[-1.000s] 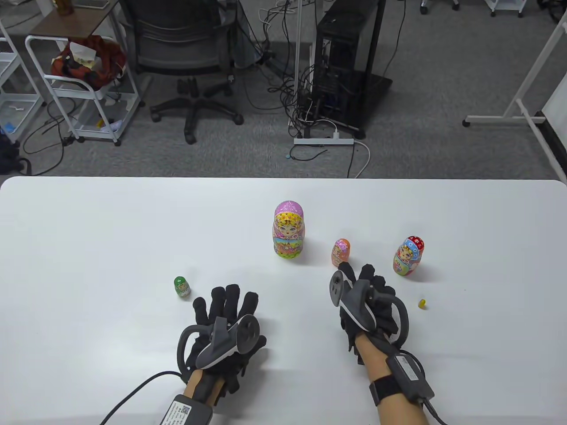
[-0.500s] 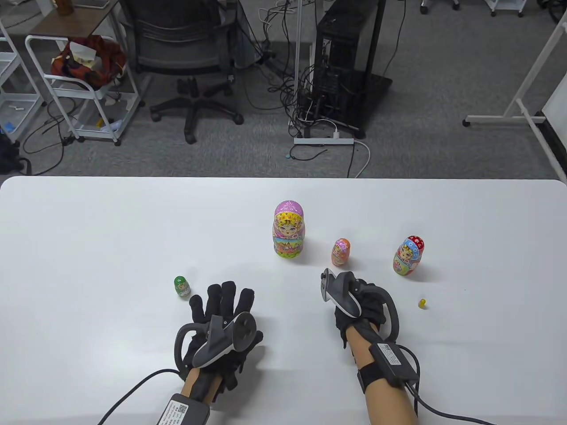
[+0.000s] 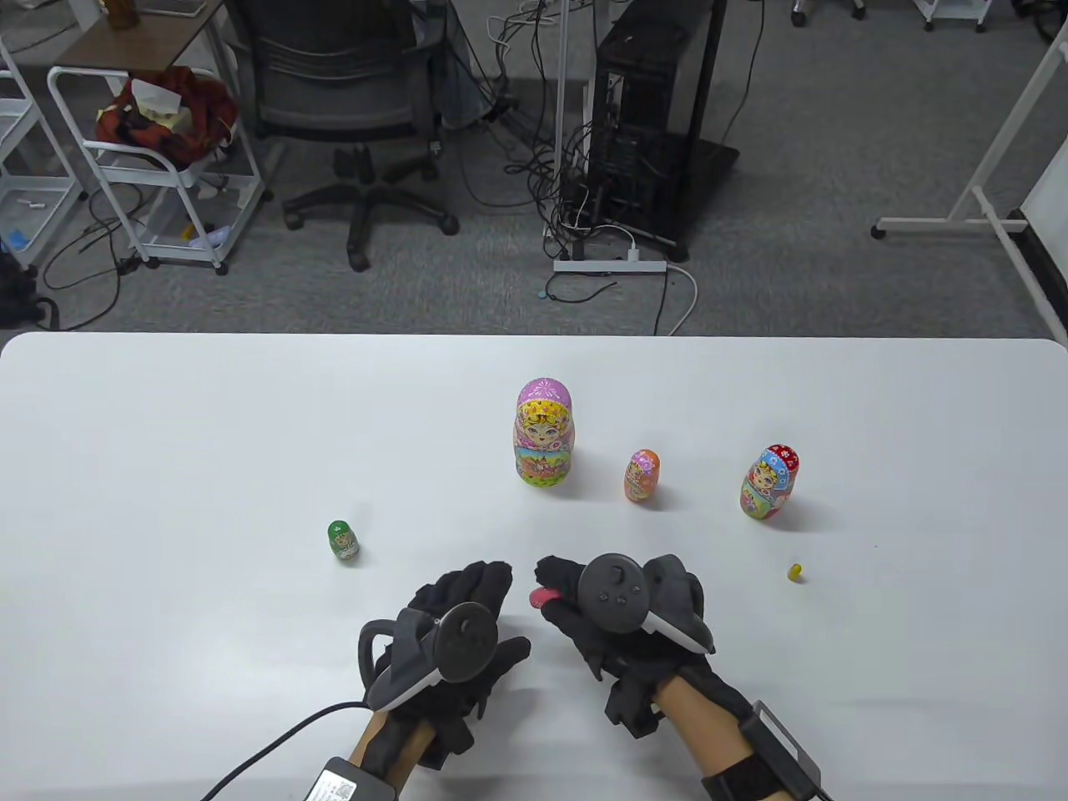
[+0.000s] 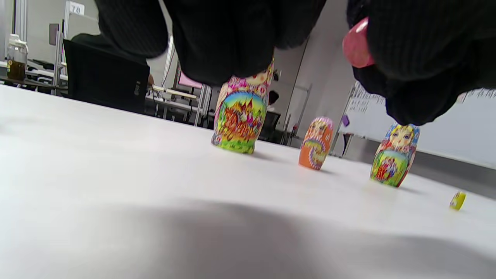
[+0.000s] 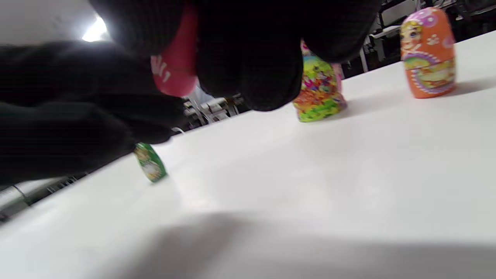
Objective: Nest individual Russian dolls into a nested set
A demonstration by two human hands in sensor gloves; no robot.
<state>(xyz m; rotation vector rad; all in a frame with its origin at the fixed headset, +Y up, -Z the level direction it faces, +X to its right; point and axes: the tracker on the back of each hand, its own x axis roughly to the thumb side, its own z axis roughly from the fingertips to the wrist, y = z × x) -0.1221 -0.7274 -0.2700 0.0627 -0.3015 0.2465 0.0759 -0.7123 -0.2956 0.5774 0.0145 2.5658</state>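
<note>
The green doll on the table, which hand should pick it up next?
Left, probably. The green doll stands on the left hand's side of the table, and that hand holds nothing, while the right hand grips a pink doll.

pink doll (image 3: 544, 596) mostly hidden inside right hand (image 3: 622, 622) fingers (image 3: 557, 576), largest doll (image 4: 240, 116) head covered
</note>
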